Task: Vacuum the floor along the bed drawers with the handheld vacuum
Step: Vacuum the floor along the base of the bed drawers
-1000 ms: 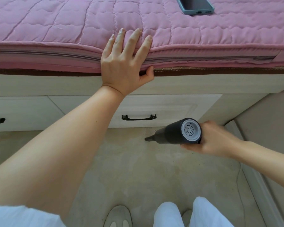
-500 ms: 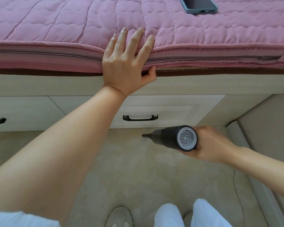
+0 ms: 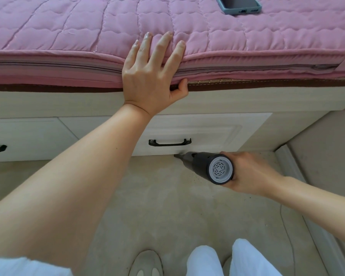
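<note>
Both forearms were bare to the frame edge. The left hand [image 3: 147, 84] and right hand [image 3: 251, 172] carried no rings, watch or gloves. A white short sleeve [image 3: 24, 266] showed at the lower left corner. White trousers [image 3: 233, 259] covered the legs at the bottom edge. A pale grey-beige slipper [image 3: 145, 263] with a rounded toe was worn on one foot.

Pink quilted mattress [image 3: 247, 40]; beige wall [image 3: 327, 140].

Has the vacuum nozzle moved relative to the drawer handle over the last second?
Yes. The handheld vacuum nozzle has gone forward toward the drawer, its tip now at the bottom edge just below the handle.
</note>
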`<state>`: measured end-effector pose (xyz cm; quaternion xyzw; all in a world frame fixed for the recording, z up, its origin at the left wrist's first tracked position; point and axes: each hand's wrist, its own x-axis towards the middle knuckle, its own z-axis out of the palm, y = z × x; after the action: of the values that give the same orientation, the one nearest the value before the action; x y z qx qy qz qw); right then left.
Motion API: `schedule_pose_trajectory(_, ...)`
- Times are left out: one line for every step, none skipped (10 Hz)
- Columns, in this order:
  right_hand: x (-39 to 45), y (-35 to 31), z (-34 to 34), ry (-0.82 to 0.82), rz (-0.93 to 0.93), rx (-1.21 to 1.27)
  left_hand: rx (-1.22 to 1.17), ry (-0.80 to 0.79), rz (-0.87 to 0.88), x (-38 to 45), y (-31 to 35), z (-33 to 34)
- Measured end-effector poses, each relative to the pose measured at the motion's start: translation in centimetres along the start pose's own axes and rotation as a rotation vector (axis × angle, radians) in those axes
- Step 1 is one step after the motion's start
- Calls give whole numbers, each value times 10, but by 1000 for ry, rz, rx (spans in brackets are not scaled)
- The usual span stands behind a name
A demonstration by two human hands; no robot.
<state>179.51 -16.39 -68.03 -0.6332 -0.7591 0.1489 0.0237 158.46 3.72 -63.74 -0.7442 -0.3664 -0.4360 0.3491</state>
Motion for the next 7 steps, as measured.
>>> schedule_pose_trajectory(-3,7,-4,-15,12,-40,-1,-1,0,0,0,0)
schedule_pose_trajectory(-8,15,-10,0,33,-56,2,4,2,0,-1,0)
schedule_pose_trajectory(-14,25,-11,10,72,-6,3,4,2,-1,-1,0)
schedule_pose_trajectory(-17,32,-11,13,116,23,3,0,6,-1,-1,1)
schedule_pose_trajectory(-20,37,-10,26,147,62,7,1,7,0,-1,1)
schedule_pose_trajectory(-25,41,-10,33,151,116,5,2,7,-1,-1,1)
schedule_pose_trajectory(-31,43,-14,28,141,123,5,3,6,-1,-1,0)
